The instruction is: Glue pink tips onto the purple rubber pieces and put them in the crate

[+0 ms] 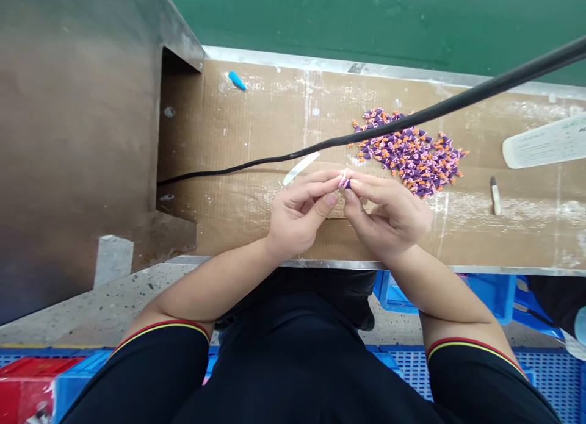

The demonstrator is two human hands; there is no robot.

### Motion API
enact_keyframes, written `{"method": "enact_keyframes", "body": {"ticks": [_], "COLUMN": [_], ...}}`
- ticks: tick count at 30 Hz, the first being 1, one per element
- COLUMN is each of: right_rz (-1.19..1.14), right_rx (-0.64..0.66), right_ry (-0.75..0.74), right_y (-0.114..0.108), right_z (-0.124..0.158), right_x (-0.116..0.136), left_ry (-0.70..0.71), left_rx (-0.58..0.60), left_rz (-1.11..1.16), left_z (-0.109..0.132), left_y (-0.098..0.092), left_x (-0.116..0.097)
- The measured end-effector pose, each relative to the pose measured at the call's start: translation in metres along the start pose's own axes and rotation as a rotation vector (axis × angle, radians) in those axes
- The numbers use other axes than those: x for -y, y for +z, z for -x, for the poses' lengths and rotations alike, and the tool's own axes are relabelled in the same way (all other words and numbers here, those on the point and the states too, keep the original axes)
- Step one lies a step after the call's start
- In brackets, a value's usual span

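1. The left hand [297,215] and the right hand [389,215] meet above the near half of the desk, both clenched in a pinch on one small pink-and-purple piece [344,181]. Their fingertips hold it between them, so the piece sits in mid-air, partly hidden by the fingers.
2. The brown cardboard-covered desk [215,137] runs left to right, with a bright metal strip along its near edge [293,263] and its far edge [320,59]. The wrists lie close to the near edge.
3. A loose heap of small purple-and-orange pieces [407,154] lies just beside the right hand, toward the far side.
4. A thin black cable [256,162] crosses from the left wall to the far right, passing over the heap and beyond the hands. Whether it touches the heap is hard to tell.
5. A narrow white strip [301,168] lies just beyond the left hand. A small blue plastic cone [237,80] sits well apart, near the far edge.
6. On the right, a small brush-like stick [495,195] and a white printed card [544,142] lie apart from the heap. Open cardboard stretches left of the hands up to a brown metal panel [77,137].
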State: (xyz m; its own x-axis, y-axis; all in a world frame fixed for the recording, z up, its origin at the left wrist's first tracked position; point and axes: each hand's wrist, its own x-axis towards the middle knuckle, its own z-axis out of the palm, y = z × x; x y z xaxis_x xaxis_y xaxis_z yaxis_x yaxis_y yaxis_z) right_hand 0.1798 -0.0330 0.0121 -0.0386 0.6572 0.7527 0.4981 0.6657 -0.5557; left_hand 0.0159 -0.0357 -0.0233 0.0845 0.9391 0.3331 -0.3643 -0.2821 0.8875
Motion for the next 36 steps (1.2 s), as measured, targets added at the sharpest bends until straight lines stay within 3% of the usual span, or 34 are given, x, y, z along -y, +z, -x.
{"method": "enact_keyframes", "body": {"ticks": [4,10,13,17,23,36], "right_rz": [0.076,-0.053,-0.12,-0.231,-0.359,-0.498], "right_rx": [0.031,0.028,0.161,0.36,0.498,0.556], "right_ry": [0.04,0.007,0.017,0.003,0.175,0.443], "right_y": [-0.002,-0.004,-0.011,-0.022,-0.028,-0.031], "right_z": [0.003,-0.003,-0.011,-0.02,-0.02,-0.021], "right_x": [0.0,-0.004,-0.011,-0.019,-0.021,-0.016], "left_ry": [-0.012,0.012,0.092,0.33,0.415,0.445], "left_rx": [-0.01,0.035,0.046,0.145,0.269,0.228], "left_rz": [-0.014,-0.023,-0.188,-0.415,-0.532,-0.592], "left_z": [0.001,-0.005,-0.014,-0.027,-0.031,-0.023], "left_y": [0.001,-0.004,-0.017,-0.032,-0.032,-0.031], "left_x": [0.0,-0.003,-0.006,-0.009,-0.01,-0.01]}}
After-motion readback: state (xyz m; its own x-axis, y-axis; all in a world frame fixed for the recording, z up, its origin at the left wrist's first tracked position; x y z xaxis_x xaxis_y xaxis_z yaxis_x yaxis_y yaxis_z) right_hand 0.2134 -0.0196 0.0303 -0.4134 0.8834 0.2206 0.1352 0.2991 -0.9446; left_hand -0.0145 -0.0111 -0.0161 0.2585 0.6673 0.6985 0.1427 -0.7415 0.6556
